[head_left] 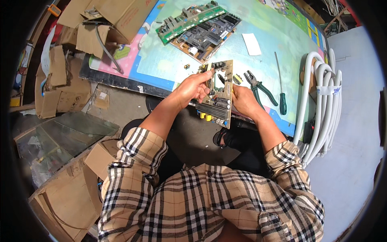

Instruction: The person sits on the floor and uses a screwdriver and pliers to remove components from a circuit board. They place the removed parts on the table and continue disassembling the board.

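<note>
A tan circuit board [228, 97] is held tilted over the table's front edge, with dark heat-sink fins and yellow parts at its lower end. My left hand [193, 87] is closed on the board's left side, its thumb across the upper part. At the board's right edge, my right hand [244, 100] is closed, with its fingers partly hidden. A dark pointed tip [221, 78] shows over the board near that hand; whether it belongs to a tool in my grip is unclear. Green-handled pliers [262, 88] lie open just right of my right hand.
A screwdriver [283, 103] and white paper [252, 44] lie on the patterned table mat [157, 72]. Farther back are stacked circuit boards [201, 34]. A white coiled hose [322, 101] stands at right. Cardboard boxes [125, 20] and glass sheets [72, 129] crowd the left.
</note>
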Tool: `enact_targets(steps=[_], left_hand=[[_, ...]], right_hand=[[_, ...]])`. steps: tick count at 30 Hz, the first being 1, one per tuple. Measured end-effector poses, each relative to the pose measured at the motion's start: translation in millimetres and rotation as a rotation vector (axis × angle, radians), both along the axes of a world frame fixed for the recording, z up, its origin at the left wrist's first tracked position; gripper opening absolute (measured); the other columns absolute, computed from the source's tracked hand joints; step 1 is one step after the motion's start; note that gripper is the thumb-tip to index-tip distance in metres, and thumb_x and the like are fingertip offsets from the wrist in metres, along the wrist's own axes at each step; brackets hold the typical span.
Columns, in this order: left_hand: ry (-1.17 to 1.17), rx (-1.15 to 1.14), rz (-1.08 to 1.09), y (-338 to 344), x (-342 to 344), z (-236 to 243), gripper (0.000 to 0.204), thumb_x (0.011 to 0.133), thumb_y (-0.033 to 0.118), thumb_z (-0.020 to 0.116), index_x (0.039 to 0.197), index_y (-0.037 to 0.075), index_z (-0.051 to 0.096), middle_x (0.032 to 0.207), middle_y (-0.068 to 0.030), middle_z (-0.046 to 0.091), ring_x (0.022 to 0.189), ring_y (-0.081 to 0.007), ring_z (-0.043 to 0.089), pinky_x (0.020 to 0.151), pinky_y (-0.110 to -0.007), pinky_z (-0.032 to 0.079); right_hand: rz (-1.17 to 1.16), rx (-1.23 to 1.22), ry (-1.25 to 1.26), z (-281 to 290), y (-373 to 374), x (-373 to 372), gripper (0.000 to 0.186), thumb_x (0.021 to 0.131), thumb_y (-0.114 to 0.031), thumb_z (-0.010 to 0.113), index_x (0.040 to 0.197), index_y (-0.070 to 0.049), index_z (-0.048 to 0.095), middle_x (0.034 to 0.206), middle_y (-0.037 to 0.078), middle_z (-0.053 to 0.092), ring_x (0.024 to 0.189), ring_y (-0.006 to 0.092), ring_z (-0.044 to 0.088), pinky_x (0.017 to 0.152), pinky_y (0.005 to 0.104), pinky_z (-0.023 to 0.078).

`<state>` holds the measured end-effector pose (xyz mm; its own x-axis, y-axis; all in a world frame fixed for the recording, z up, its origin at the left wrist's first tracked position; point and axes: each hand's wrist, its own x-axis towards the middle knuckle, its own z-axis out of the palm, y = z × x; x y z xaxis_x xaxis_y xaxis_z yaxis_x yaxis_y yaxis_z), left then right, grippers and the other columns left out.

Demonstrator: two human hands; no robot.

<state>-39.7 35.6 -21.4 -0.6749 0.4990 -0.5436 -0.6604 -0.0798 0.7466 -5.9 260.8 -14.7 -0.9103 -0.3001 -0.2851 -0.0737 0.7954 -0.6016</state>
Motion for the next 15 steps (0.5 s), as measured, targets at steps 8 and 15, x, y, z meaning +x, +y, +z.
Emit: enact_targets(steps=[8, 15], left_hand=[[0.017, 0.011, 0.0, 1.2, -1.3, 1.5, 0.06, 0.095, 0.054, 0.051, 0.107, -0.004, 0.057, 0.074, -0.0098, 0.055, 0.047, -0.0129, 0.051, 0.043, -0.027, 0.042], [0.007, -0.015, 0.041, 4.2, -1.4, 13.4, 0.046, 0.099, 0.043, 0.049, 0.088, 0.0, 0.061, 0.065, -0.0045, 0.059, 0.048, -0.0116, 0.053, 0.044, -0.027, 0.044]], right_hand=[[-0.118, -0.059, -0.004, 10.2, -13.7, -2.6, 0.024, 0.084, -0.021, 0.066, 0.096, -0.001, 0.065, 0.087, 0.023, 0.067, 0.083, 0.0403, 0.066, 0.073, 0.0417, 0.051], [-0.135, -0.104, 0.045, 11.0, -16.5, 1.7, 0.033, 0.078, -0.028, 0.071, 0.095, -0.001, 0.065, 0.083, 0.025, 0.067, 0.079, 0.0426, 0.066, 0.071, 0.0475, 0.051]])
